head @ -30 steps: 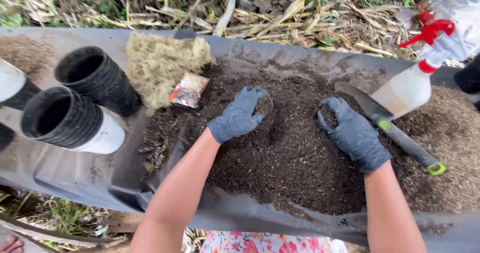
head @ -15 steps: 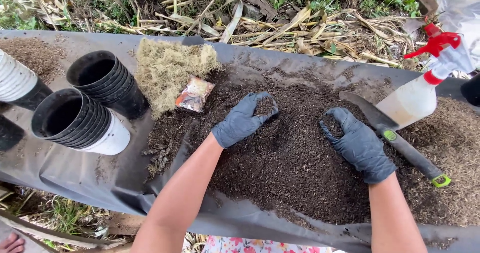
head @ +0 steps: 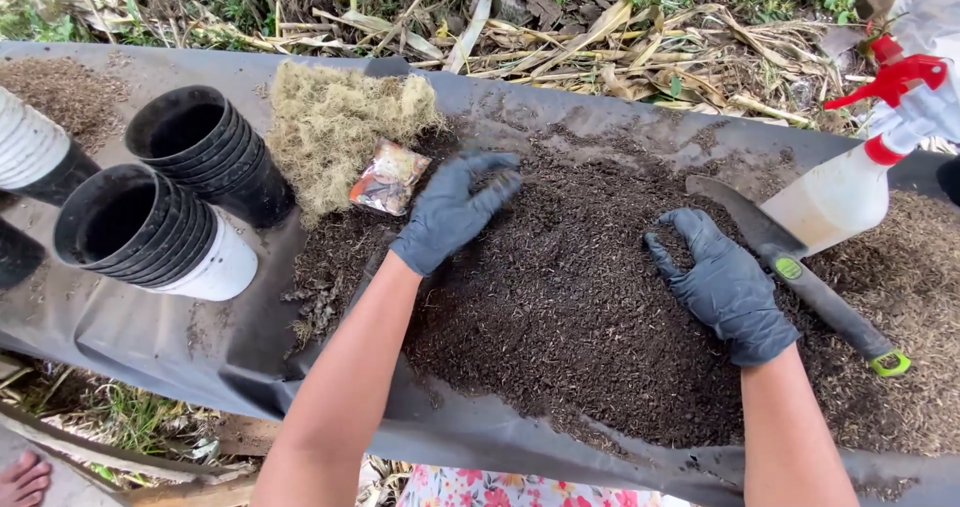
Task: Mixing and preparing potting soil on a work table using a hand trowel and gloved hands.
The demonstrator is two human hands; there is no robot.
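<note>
The left hand (head: 447, 212), in a dark glove, lies palm down on the soil (head: 570, 307) at the upper left edge of the heap, fingers spread and slack, gripping nothing; a few crumbs cling to its fingertips (head: 500, 172); the right hand (head: 722, 285), gloved the same, rests on the soil to the right, fingers curled loosely into the surface with a little soil under them, not clenched on anything. The soil is a broad dark heap in the middle of a grey sheet (head: 150, 337) that sags like a trough; both hands touch it, well apart from each other.

Just left of the left hand lies a small shiny packet (head: 386, 179), at the soil's edge and against a pale clump of moss (head: 335, 127); just right of the right hand a trowel (head: 800, 272) lies slantwise on the soil, blade up-left, black handle with green tip down-right; a spray bottle (head: 850, 182) with a red trigger lies over the blade. At the far right the mix is lighter brown chaff (head: 915, 267).

On the sheet's left side lie two stacks of black pots (head: 150, 207), mouths toward the camera, the nearer stack ending in a white one; beyond the sheet, dry stalks (head: 560, 37) cover the ground.
</note>
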